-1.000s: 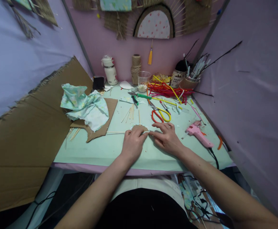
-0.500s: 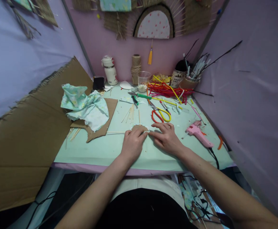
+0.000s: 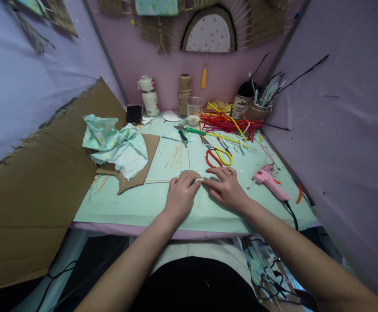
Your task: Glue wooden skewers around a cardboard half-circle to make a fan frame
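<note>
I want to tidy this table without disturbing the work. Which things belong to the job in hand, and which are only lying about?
Likely in the job:
- small cardboard piece, partly under the left hand
- stick at its top edge
- loose sticks nearby
- pink glue gun, perhaps

Likely just lying about:
- white bottle
- twine spool
- red strands

Head cam looks fwd + down at tbl (image 3: 117, 207).
</note>
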Demonstrator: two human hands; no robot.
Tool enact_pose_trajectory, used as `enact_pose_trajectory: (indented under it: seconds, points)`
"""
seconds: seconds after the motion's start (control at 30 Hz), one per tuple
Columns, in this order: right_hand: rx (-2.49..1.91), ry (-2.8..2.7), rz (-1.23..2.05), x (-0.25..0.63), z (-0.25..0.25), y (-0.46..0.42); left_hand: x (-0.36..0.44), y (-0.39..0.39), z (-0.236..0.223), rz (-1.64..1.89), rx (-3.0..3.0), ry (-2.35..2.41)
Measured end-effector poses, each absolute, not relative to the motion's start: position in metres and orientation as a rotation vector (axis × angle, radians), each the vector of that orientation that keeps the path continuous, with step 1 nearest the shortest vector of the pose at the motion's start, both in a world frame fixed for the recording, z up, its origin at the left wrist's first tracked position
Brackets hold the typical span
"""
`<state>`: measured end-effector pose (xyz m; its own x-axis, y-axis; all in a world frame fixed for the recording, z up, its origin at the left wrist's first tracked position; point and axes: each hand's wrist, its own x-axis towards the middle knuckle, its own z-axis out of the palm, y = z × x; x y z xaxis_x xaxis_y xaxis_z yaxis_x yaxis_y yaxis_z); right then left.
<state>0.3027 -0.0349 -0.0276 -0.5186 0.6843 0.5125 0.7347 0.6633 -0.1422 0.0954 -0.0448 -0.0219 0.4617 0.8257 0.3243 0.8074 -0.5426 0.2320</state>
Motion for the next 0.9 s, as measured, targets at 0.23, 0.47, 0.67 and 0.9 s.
enact_pose_trajectory:
  seconds: [0.23, 0.47, 0.67, 0.9]
  points:
    - [-1.108, -2.348, -0.116, 0.3027, -0.0266, -0.0351, 0.0957, -0.0448, -0.0221, 0.636, 2.648, 1.486]
    - [-1.097, -2.338, -0.115, 0.3025, -0.0270, -0.0352, 0.0956, -0.0449, -0.0226, 0.623, 2.650, 1.493]
    - [-1.098, -2.300, -0.115, 0.3030, -0.0254, -0.0360, 0.0959, -0.0451, -0.0213, 0.625, 2.655, 1.486]
    - [-1.134, -2.169, -0.164, 0.3054, -0.0254, -0.0381, 0.0962, -0.0446, -0.0230, 0.638, 2.654, 1.486]
